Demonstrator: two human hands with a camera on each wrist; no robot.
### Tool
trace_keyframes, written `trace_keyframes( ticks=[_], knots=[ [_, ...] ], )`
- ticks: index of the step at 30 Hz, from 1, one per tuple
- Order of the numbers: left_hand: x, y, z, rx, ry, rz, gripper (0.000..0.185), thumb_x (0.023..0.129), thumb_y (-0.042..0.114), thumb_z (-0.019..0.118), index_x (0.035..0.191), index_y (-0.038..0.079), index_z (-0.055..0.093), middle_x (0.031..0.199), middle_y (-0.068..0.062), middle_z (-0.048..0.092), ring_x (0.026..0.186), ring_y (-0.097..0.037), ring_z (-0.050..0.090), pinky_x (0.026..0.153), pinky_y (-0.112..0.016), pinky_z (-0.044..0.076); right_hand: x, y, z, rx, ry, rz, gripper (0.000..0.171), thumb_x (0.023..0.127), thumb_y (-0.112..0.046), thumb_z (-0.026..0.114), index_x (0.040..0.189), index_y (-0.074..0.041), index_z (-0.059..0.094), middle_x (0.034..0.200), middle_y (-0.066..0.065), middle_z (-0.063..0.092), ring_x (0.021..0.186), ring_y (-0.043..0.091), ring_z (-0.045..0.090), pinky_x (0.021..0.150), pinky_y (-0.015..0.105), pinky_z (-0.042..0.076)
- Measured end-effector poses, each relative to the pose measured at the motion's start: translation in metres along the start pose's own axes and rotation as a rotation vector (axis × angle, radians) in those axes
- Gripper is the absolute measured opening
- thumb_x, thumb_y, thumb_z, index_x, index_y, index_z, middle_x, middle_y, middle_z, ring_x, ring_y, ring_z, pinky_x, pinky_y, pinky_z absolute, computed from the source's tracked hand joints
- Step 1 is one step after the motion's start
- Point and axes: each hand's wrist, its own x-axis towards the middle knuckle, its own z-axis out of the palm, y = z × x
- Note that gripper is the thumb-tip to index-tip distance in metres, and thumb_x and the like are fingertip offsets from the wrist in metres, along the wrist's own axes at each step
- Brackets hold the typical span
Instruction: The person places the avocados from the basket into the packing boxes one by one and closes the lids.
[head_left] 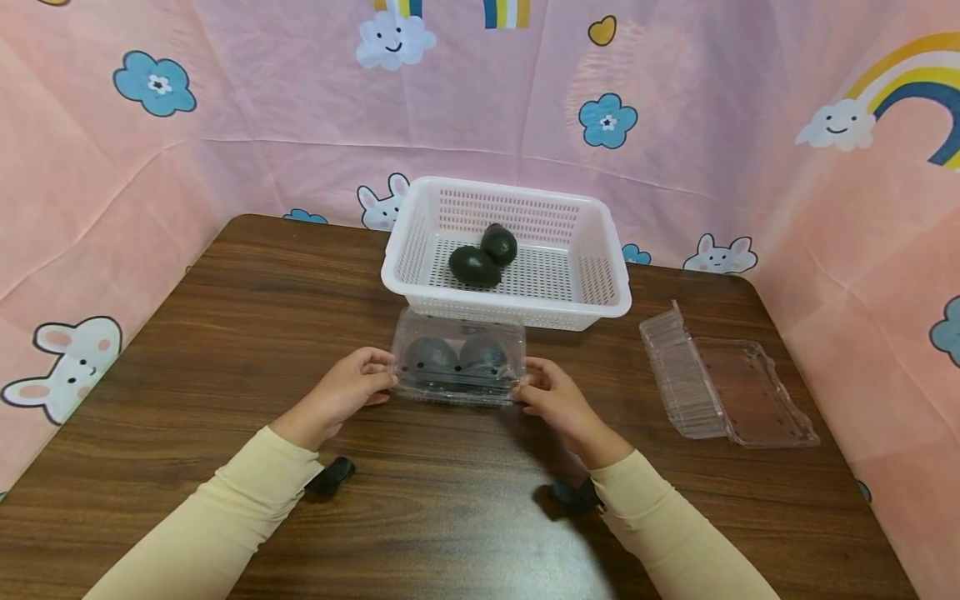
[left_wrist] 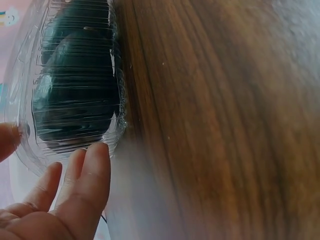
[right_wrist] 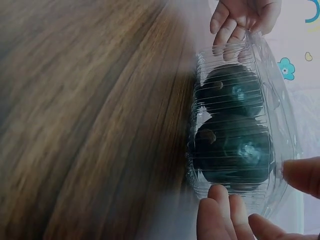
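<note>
A closed clear plastic clamshell box (head_left: 457,367) lies on the brown wooden table (head_left: 262,317) with two dark avocados (head_left: 431,357) inside it. My left hand (head_left: 375,379) grips its left end, and my right hand (head_left: 534,385) grips its right end. The left wrist view shows the box (left_wrist: 75,85) up close, with my left hand (left_wrist: 50,150) pinching its end between thumb and fingers. In the right wrist view my right hand (right_wrist: 255,195) pinches the near end of the box (right_wrist: 235,125), and the left hand (right_wrist: 240,20) holds the far end.
Just behind the box stands a white perforated basket (head_left: 510,310) with two dark avocados (head_left: 474,266) in it. An open, empty clamshell (head_left: 727,387) lies at the right. Pink cartoon-print sheets wall in the table at the back and both sides.
</note>
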Motion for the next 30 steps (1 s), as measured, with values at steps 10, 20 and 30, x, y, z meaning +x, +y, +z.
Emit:
trace_keyframes(
  ticks=[10, 20, 30],
  knots=[
    [-0.003, -0.003, -0.008, -0.02, -0.01, -0.003, 0.045, 0.097, 0.008, 0.048, 0.136, -0.011, 0.034, 0.13, -0.029, 0.048, 0.112, -0.032, 0.054, 0.093, -0.042, 0.05, 0.001, -0.003, 0.008, -0.006, -0.013, -0.009, 0.055, 0.085, -0.003, 0.058, 0.137, 0.006, 0.043, 0.102, 0.016, 0.061, 0.09, 0.019, 0.063, 0.08, 0.039, 0.052],
    [-0.004, -0.007, -0.014, -0.018, 0.0, 0.009, 0.045, 0.098, 0.008, 0.047, 0.136, -0.011, 0.034, 0.128, -0.028, 0.048, 0.111, -0.03, 0.053, 0.093, -0.042, 0.049, 0.004, -0.007, 0.016, 0.002, -0.002, -0.003, 0.053, 0.085, -0.002, 0.059, 0.136, 0.006, 0.044, 0.098, 0.013, 0.06, 0.088, 0.02, 0.064, 0.08, 0.04, 0.053],
    [-0.006, -0.005, -0.017, -0.031, 0.028, 0.008, 0.044, 0.097, 0.006, 0.046, 0.135, -0.012, 0.034, 0.124, -0.024, 0.05, 0.101, -0.019, 0.055, 0.093, -0.041, 0.05, 0.007, -0.007, 0.022, 0.001, -0.003, -0.006, 0.054, 0.086, -0.001, 0.058, 0.137, 0.005, 0.043, 0.1, 0.014, 0.062, 0.089, 0.022, 0.064, 0.081, 0.042, 0.053]
  ],
)
